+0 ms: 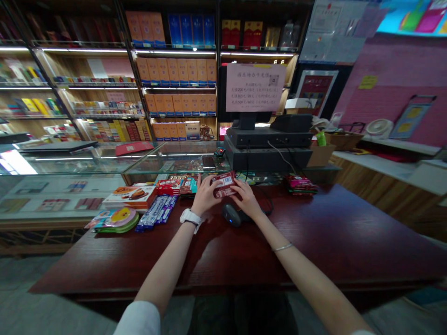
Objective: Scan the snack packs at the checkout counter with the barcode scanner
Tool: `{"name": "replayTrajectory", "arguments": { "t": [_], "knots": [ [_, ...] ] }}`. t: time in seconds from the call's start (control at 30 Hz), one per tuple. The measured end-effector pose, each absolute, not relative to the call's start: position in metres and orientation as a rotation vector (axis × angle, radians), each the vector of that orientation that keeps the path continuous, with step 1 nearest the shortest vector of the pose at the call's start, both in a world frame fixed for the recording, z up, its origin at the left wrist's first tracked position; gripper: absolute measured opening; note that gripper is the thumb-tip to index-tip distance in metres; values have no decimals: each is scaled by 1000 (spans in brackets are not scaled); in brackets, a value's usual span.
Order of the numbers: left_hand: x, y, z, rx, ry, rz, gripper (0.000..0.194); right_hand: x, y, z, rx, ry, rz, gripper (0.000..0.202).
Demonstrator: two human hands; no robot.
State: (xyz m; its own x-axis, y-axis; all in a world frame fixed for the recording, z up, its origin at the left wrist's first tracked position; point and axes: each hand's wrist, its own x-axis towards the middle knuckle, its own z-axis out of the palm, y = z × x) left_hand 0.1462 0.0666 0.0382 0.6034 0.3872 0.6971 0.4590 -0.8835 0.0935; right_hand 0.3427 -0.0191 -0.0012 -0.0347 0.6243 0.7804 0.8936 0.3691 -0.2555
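Observation:
Between my two hands I hold a small dark red packet (224,184), its white label with a barcode turned up. The fingers of my left hand (206,193) grip its left end, and those of my right hand (245,197) its right end. Just below the packet a black barcode scanner (231,215) with a blue light lies on the dark red wooden table (223,260). Left of my left hand are red and teal snack packets (178,185), several blue-purple wrapped bars (159,211), an orange and white box (131,196) and round colourful packs (115,219).
Beyond the table stand a glass display counter (167,156) and a black cash register (268,149) with a paper notice (256,88) on its screen. A pile of red packets (300,184) lies at the right. Shelves of boxes (178,70) line the back wall.

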Motion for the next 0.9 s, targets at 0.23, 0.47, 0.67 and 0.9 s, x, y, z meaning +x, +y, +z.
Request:
{"name": "replayTrajectory", "arguments": {
  "t": [0.23,0.47,0.67,0.9],
  "knots": [
    [133,67,21,-2711,-737,-1216,41,360,-44,1,-1347,-1713,-181,26],
    [125,65,20,-2710,-801,-1216,37,375,-60,15,-1341,-1684,45,23],
    [127,64,19,-2717,-805,-1183,35,387,-75,21,-1447,-1795,202,37],
    [125,75,6,-2720,-868,-1177,36,387,-81,-1,-1491,-1962,276,70]
  ]
}}
